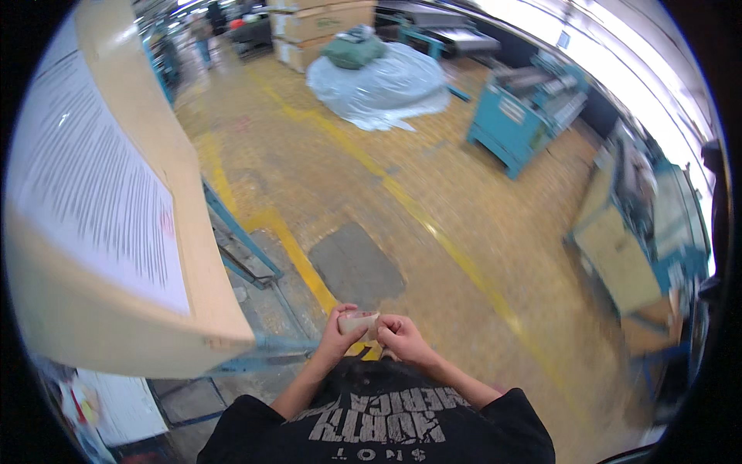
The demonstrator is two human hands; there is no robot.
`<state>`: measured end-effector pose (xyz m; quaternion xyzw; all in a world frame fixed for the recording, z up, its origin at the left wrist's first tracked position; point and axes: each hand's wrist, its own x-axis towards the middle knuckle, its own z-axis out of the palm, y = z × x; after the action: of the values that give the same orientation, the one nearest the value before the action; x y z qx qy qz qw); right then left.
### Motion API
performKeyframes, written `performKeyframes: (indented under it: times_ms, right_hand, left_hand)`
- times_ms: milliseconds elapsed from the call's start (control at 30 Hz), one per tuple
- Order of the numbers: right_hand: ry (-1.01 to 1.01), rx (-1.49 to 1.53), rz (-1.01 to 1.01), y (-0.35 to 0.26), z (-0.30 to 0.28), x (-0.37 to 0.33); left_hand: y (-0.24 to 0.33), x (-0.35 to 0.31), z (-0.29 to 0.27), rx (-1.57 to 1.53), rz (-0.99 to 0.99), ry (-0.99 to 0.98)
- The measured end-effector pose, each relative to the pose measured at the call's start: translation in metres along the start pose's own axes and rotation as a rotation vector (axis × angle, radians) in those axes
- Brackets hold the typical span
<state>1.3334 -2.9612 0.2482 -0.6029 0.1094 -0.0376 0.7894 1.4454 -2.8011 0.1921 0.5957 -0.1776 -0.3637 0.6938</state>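
Close in front of my body, my left hand [335, 334] is wrapped round a small pale, see-through roll of tape [356, 319] with a pinkish inside. Beside it, my right hand [403, 339] has its fingers curled in and pinches the loose end of the tape [373, 325] at the roll's right side. Both hands are nearly touching. The fingertips are too small to make out in detail.
A large cream-coloured panel [218, 290] bearing a printed sheet [100, 185] stands close on my left, near a blue metal frame [246, 251]. Ahead lies a plastic-wrapped heap [386, 85] beside stacked cartons [325, 23]. Teal machines [506, 116] stand at right. Yellow lines [433, 228] cross the floor.
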Motion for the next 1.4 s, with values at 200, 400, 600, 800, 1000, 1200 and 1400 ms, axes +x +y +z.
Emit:
performKeyframes:
  times_ms: [200, 400, 600, 800, 1000, 1200, 1400]
  right_hand:
    - [-0.521, -0.11, 0.199, -0.055, -0.044, 0.252]
    - [-0.571, -0.356, 0.17, -0.06, -0.093, 0.486]
    - [-0.384, -0.288, 0.193, -0.102, -0.167, 0.699]
    - [-0.175, -0.009, 0.125, -0.16, -0.229, 0.929]
    - [-0.291, -0.393, 0.137, -0.211, -0.259, 1.193]
    - [-0.723, -0.545, -0.023, -0.286, -0.213, 1.421]
    - [-0.84, -0.538, -0.391, -0.304, -0.17, 1.664]
  left_hand:
    - [0.034, 0.146, -0.07, -0.279, -0.002, 0.372]
    - [0.075, 0.359, -0.131, 0.495, 0.131, 0.693]
    - [0.188, 0.619, -0.167, 0.661, 0.351, 0.479]
    - [0.261, 0.877, -0.222, 0.39, 0.234, 0.266]
    - [0.307, 1.101, -0.317, 0.095, 0.18, 0.406]
    - [0.386, 1.235, -0.445, -0.151, 0.273, 0.573]
    - [0.448, 1.389, -0.6, -0.186, 0.251, 0.686]
